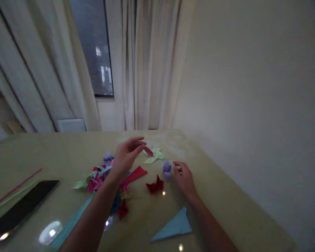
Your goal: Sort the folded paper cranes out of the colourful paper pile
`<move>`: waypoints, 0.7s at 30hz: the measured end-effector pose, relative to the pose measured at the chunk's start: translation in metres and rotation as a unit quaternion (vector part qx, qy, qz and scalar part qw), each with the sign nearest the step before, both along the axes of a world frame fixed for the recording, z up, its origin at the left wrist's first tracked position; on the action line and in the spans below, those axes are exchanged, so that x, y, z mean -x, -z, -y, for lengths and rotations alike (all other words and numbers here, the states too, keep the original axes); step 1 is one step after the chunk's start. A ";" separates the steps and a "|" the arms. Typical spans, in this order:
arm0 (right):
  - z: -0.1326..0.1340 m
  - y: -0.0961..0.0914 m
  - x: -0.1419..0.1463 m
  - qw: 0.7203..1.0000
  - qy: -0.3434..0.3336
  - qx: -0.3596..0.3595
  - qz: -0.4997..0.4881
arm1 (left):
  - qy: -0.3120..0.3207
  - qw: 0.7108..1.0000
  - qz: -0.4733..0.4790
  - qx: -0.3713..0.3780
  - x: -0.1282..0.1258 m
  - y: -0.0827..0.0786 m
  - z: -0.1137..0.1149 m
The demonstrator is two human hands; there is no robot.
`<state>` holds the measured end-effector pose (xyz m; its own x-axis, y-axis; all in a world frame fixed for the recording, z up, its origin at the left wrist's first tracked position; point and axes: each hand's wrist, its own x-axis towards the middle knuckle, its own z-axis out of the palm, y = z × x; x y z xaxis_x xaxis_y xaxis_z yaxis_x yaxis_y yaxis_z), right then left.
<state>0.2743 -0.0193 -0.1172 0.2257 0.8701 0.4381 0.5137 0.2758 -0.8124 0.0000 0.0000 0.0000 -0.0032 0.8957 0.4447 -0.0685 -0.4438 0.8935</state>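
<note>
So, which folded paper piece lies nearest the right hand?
The small purple folded paper piece apart from the multicoloured paper pile, just left of the right hand; the dark red folded paper piece and light blue paper triangle lie farther away.

The place looks like a room in a home, though which room cannot be told. Long pale curtains hang in soft folds beyond the far edge of the tabletop, on both sides of a tall window whose dark pane shows a few bright patches. A plain, light wall stands along the tabletop's right edge. Colourful folded-paper pieces lie loosely well inside the edges, as in a household craft corner.
</note>
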 end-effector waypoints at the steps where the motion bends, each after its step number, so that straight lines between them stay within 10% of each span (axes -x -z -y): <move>1: 0.007 -0.010 0.001 0.999 -0.022 -0.012 -0.024 | 0.009 1.000 0.013 0.009 -0.005 -0.002 0.004; 9: 0.043 -0.049 0.017 0.977 -0.177 -0.109 -0.043 | 0.095 0.992 0.034 0.071 -0.048 -0.006 0.031; 15: 0.036 -0.038 0.015 0.948 -0.254 0.028 -0.190 | 0.118 0.984 -0.128 0.027 -0.043 -0.003 0.042; 21: 0.040 -0.040 0.006 0.927 -0.347 0.088 -0.109 | 0.019 0.964 -0.264 0.008 -0.037 0.046 0.090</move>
